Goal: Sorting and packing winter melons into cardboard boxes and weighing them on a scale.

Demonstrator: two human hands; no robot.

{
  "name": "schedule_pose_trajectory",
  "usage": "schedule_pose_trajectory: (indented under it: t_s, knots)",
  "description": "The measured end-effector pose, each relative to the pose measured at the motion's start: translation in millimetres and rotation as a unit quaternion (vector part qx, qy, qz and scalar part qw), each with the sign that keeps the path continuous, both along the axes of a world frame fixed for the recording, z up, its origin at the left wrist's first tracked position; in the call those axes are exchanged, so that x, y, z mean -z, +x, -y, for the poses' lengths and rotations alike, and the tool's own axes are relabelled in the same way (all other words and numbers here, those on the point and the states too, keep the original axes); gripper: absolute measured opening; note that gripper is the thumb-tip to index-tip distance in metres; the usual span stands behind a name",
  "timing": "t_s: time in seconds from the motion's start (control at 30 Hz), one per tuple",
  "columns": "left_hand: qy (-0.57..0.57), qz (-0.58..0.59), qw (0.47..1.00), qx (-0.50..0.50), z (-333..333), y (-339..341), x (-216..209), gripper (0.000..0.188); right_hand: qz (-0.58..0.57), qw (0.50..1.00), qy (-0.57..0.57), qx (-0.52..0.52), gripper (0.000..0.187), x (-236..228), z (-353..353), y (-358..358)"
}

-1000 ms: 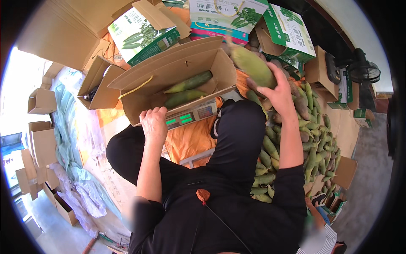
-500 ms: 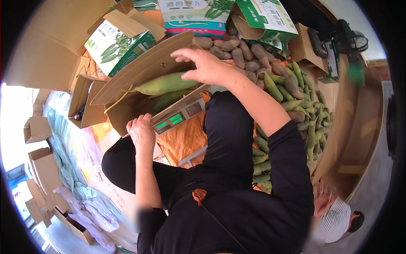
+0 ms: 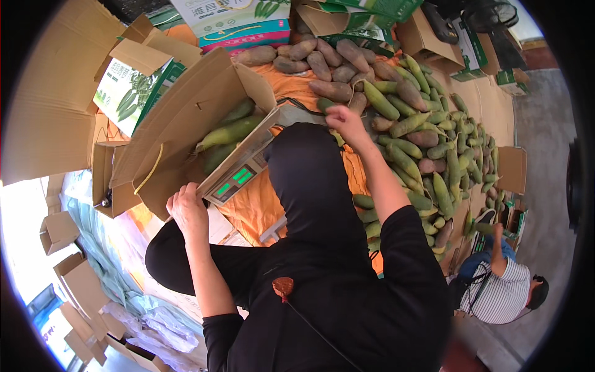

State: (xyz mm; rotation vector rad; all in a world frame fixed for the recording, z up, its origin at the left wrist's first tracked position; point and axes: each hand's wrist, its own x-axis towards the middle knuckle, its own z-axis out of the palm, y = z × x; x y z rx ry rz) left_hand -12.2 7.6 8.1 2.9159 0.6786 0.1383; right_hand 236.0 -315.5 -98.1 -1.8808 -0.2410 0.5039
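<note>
An open cardboard box (image 3: 164,121) with a yellow rope handle leans over a digital scale (image 3: 232,180) with a lit green display. Several green radishes (image 3: 229,133) lie inside it. My left hand (image 3: 189,211) is closed over the box's near-left edge. Beyond my knee, to the right of the box, my right hand (image 3: 348,126) has its fingers curled round a green radish (image 3: 326,104). Only the ends of that radish show past the hand. The large heap of green radishes (image 3: 406,127) lies just right of this hand.
Reddish-brown, soil-coated radishes (image 3: 331,59) lie at the back on orange cloth. Printed gift boxes (image 3: 238,25) stand behind them. Plastic sheeting (image 3: 114,254) and small cartons (image 3: 59,230) are on the left. Another person in a striped shirt (image 3: 496,288) is at the far right.
My right hand has moved from above the box out to the right, beside the heap, and now grips a radish. My left hand stays on the box edge. The view has shifted.
</note>
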Motion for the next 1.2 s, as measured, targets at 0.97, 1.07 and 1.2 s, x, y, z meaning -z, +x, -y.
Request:
schedule_pose_trajectory:
  t_s: [0.97,1.07,1.2]
  knots:
    - [-0.023,-0.041,0.998,-0.038,2,9,-3,0.013,-0.22,0.915,-0.058,0.333,0.051,219,2,-78]
    - [-0.035,-0.036,0.998,-0.025,5,15,0,0.013,-0.253,0.886,-0.047,0.386,0.052,220,12,-74]
    - [-0.029,-0.039,0.998,-0.041,-2,4,-3,0.013,-0.318,0.881,0.051,0.346,0.049,163,11,-69]
